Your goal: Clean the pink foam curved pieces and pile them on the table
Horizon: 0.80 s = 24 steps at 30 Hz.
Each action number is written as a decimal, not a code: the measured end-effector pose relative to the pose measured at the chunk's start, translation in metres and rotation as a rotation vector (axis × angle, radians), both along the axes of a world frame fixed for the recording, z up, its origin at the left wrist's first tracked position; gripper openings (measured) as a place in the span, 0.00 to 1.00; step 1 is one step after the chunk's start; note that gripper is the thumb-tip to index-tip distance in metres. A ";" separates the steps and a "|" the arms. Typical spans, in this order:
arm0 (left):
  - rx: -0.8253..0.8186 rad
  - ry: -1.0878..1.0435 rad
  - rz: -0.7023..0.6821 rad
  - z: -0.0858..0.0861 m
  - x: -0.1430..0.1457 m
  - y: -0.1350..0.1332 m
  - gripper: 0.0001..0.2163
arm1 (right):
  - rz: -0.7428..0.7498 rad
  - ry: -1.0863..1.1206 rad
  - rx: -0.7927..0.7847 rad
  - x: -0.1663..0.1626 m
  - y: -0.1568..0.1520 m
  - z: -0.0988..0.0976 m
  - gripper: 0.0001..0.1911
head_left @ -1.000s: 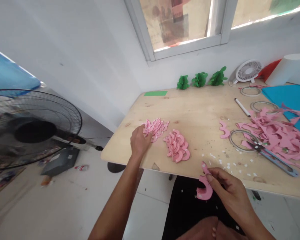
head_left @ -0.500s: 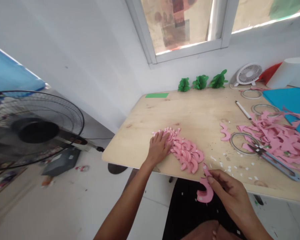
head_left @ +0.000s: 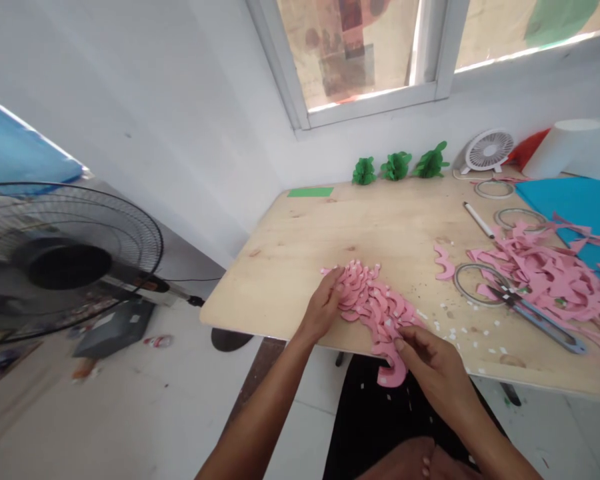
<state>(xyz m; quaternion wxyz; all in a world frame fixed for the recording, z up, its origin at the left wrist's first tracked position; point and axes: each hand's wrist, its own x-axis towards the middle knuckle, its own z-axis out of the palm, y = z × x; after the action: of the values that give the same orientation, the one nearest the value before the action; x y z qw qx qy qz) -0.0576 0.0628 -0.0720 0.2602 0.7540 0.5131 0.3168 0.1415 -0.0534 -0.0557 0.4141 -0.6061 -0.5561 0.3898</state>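
A heap of pink curved paper cut-outs (head_left: 367, 290) with small white squares on them lies near the table's front edge. My left hand (head_left: 323, 310) rests against the heap's left side, its fingers stretched along the edge and partly hidden. At the heap's near right side, my right hand (head_left: 433, 357) pinches a pink curved paper cut-out (head_left: 393, 375) between thumb and fingers. This piece hangs over the front edge of the wooden table (head_left: 280, 267), and its upper part overlaps the heap in my view.
To the right lie pink paper scraps (head_left: 550, 267), a box cutter (head_left: 545, 323), tape rings (head_left: 495, 189), a white pen (head_left: 479, 220) and blue sheets (head_left: 575, 200). Green paper shapes (head_left: 395, 166) and a small white fan (head_left: 489, 151) stand by the wall. A large fan (head_left: 70, 260) is left.
My right hand has brought its pink piece up and left against the heap. My left hand has moved slightly right from atop the heap to its side, and the heap sits bunched.
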 end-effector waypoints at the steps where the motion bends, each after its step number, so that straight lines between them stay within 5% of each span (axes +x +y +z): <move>1: -0.009 -0.032 0.022 0.001 -0.002 -0.001 0.20 | 0.020 -0.005 -0.003 -0.003 0.003 0.000 0.15; 17: -0.051 -0.131 0.009 0.001 -0.010 -0.012 0.18 | 0.065 0.305 0.058 -0.048 0.045 0.002 0.12; 24: 0.039 -0.012 0.217 0.003 -0.021 -0.012 0.15 | 0.069 0.347 0.037 -0.038 0.033 0.011 0.12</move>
<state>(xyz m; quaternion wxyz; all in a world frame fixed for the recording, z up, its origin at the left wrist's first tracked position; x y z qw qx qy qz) -0.0784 0.0506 -0.0688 0.2127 0.6972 0.5838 0.3575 0.1035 -0.0202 -0.0442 0.5014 -0.5026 -0.5039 0.4921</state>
